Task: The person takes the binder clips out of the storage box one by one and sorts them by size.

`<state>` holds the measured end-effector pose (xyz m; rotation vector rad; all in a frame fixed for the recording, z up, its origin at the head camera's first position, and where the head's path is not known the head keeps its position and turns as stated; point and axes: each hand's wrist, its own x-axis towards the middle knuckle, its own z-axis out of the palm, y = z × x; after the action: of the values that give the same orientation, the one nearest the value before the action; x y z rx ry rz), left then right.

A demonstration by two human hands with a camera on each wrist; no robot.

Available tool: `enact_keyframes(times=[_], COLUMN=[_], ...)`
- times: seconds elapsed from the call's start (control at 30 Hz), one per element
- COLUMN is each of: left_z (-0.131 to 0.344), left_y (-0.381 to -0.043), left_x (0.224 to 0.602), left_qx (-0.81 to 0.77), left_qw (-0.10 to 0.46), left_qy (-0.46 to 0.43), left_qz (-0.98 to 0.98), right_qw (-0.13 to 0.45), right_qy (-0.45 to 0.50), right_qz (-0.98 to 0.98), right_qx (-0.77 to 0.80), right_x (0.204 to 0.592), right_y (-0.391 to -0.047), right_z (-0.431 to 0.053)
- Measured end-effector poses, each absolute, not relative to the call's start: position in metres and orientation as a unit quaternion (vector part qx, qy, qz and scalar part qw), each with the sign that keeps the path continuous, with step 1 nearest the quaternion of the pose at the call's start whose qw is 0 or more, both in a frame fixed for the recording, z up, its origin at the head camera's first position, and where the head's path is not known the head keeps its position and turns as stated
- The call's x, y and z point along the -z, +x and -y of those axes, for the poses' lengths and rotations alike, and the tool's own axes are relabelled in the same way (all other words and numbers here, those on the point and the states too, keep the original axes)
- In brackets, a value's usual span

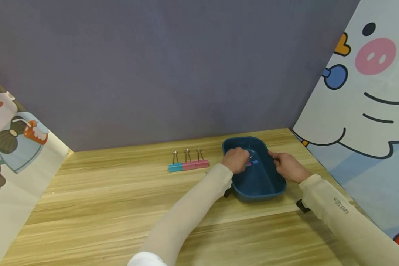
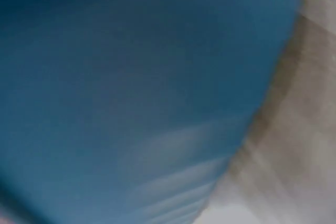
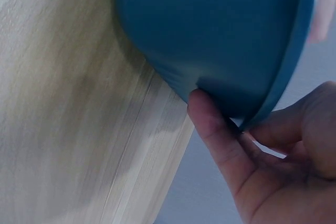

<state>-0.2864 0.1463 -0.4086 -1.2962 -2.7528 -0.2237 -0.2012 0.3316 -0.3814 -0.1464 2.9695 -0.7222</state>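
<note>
A dark blue plastic bin (image 1: 261, 181) stands on the table, with small pink and blue pieces and thin metal wires showing inside. My right hand (image 1: 289, 166) grips its right rim; in the right wrist view, one fingertip (image 3: 202, 103) lies against the outer wall. Over the bin's left side is my left hand (image 1: 235, 160), its knuckles up and its fingers curled down out of sight. I cannot tell whether it holds anything. The left wrist view is blurred and mostly filled by the bin's wall (image 2: 157, 77). Left of the bin, a blue binder clip (image 1: 175, 167) and two pink binder clips (image 1: 195, 164) form a row.
The wood-grain table (image 1: 103, 207) meets a grey wall (image 1: 153, 74) at the back. Cartoon-printed panels (image 1: 375, 111) stand on both sides. A small metal piece (image 1: 207, 172) shows beside the left sleeve, which covers part of the table.
</note>
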Motion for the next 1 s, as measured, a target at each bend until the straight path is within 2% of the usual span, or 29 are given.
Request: enact_keyframes(times=[0.5, 0.7, 1.0], left_z=[-0.09, -0.048, 0.01], left_y=[-0.274, -0.273, -0.269], left_x=[0.347, 0.351, 0.379], left_qx=[0.118, 0.151, 0.164], left_qw=[0.049, 0.045, 0.057], left_qy=[-0.473, -0.464, -0.451], left_qz=[0.872, 0.872, 0.876], right_qw=[0.036, 0.031, 0.036], right_qy=[-0.048, -0.047, -0.045], right_qz=[-0.969, -0.97, -0.965], right_qx=[0.238, 0.238, 0.255], right_x=[0.381, 0.382, 0.388], right_y=[-0.2, -0.197, -0.195], right_z=[-0.331, -0.327, -0.326])
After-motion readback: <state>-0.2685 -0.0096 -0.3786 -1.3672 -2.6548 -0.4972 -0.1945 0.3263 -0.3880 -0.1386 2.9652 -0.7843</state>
